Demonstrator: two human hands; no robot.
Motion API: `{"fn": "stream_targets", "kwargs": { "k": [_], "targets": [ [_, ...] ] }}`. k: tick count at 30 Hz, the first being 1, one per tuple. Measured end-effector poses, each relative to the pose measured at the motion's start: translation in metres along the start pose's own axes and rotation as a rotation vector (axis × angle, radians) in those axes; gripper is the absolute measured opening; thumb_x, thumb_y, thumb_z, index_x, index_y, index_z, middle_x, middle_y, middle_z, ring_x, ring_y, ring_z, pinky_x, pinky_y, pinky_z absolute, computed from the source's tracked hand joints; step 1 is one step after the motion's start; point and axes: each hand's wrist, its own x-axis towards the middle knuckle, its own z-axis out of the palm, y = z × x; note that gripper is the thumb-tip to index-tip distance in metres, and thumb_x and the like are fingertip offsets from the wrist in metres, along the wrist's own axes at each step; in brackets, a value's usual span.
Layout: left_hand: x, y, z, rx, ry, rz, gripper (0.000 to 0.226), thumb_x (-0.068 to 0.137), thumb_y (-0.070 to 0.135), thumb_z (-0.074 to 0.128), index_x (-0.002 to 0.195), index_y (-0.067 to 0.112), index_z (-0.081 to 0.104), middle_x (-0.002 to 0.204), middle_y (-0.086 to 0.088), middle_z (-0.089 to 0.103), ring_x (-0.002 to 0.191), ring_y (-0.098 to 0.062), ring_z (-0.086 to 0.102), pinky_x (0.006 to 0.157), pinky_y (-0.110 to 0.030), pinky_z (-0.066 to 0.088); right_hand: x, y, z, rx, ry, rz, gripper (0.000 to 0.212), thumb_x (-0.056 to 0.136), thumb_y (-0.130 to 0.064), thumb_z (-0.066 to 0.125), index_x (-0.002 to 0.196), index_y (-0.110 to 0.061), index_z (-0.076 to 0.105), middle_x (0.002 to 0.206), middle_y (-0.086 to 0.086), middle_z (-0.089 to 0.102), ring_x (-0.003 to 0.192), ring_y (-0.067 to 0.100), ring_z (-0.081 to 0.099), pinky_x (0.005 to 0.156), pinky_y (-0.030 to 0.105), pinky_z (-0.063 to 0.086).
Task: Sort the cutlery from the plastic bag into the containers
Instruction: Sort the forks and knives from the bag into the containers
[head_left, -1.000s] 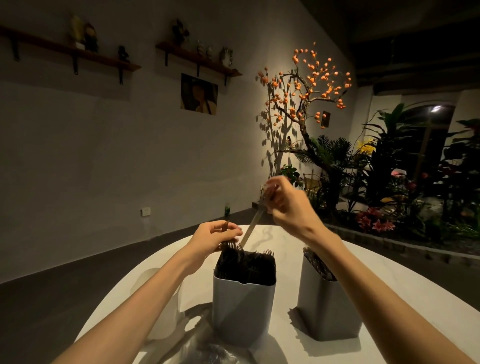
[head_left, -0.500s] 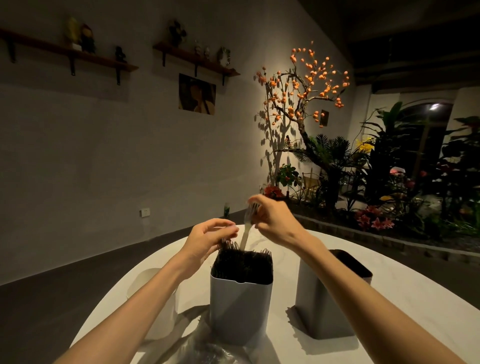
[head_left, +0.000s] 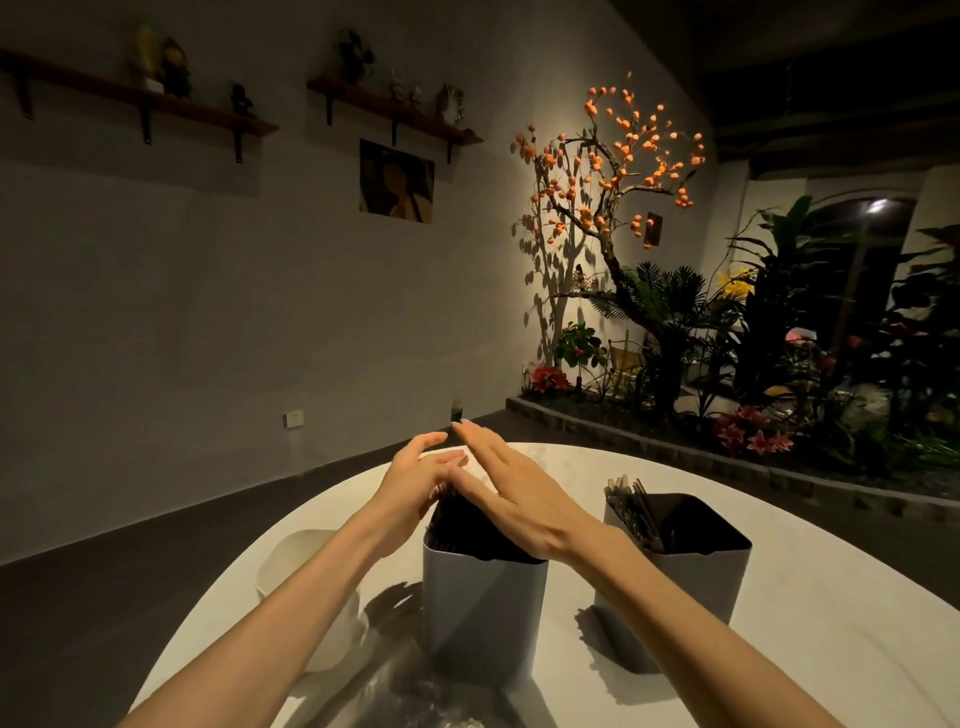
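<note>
A: What are the containers like?

B: Two tall grey ones on the table (head_left: 810, 597). The middle container (head_left: 483, 618) is packed with dark cutlery (head_left: 467, 525) standing upright, so dense that I cannot tell forks from spoons. The right container (head_left: 675, 587) is well apart from it; its cutlery (head_left: 631, 512) leans in a bunch against its left wall, and the rest of its inside is dark.

A: And the hands?

B: Both are over the middle container. The right hand (head_left: 519, 499) is flat, fingers straight and spread, palm down on the cutlery tops, holding nothing. The left hand (head_left: 415, 480) is at the far left edge of the same bunch, fingers loosely bent with their tips toward the right hand's fingers. I cannot tell whether it pinches anything.

A: Where is the bag?

B: The plastic bag (head_left: 415, 696) lies crumpled at the near edge of the table, in front of the middle container and partly in its shadow. What it holds is too dark to read.

A: Anything else nearby?

B: A white cup (head_left: 306, 571) sits left of the middle container, partly behind the left forearm.

A: The room?

B: Dim. The table is round and white. On the wall (head_left: 208, 312) are two shelves and a picture (head_left: 396, 181). To the right stands a lit tree (head_left: 613, 171) with orange fruit over a planter bed (head_left: 753, 415).
</note>
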Motion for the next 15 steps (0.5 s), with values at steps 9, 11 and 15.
{"fn": "stream_targets", "kwargs": {
  "k": [9, 11, 15],
  "targets": [
    [-0.002, 0.001, -0.013, -0.38, 0.143, -0.102, 0.032, 0.103, 0.012, 0.044, 0.134, 0.01, 0.055, 0.13, -0.019, 0.061, 0.115, -0.03, 0.063, 0.105, -0.041, 0.049, 0.008, -0.01, -0.006, -0.12, -0.141, -0.017, 0.054, 0.106, -0.056, 0.021, 0.147, -0.03, 0.044, 0.154, -0.001, 0.047, 0.147, 0.019, 0.036, 0.119, 0.045, 0.031],
    [-0.007, 0.004, -0.008, -0.3, 0.106, -0.096, 0.032, 0.106, 0.015, 0.041, 0.135, 0.012, 0.054, 0.131, -0.016, 0.062, 0.116, -0.026, 0.062, 0.104, -0.039, 0.049, 0.006, -0.007, -0.001, -0.145, -0.194, 0.0, 0.056, 0.104, -0.062, 0.021, 0.148, -0.032, 0.037, 0.152, -0.001, 0.048, 0.135, 0.023, 0.049, 0.114, 0.049, 0.039],
    [-0.009, 0.005, -0.003, -0.189, 0.107, -0.055, 0.032, 0.107, 0.015, 0.039, 0.136, 0.012, 0.053, 0.136, -0.012, 0.059, 0.124, -0.024, 0.058, 0.11, -0.037, 0.044, 0.002, -0.004, 0.008, -0.239, -0.21, 0.007, 0.074, 0.099, -0.07, 0.02, 0.161, -0.034, 0.006, 0.169, -0.007, 0.011, 0.155, 0.02, 0.016, 0.126, 0.05, 0.013]
  ]
}}
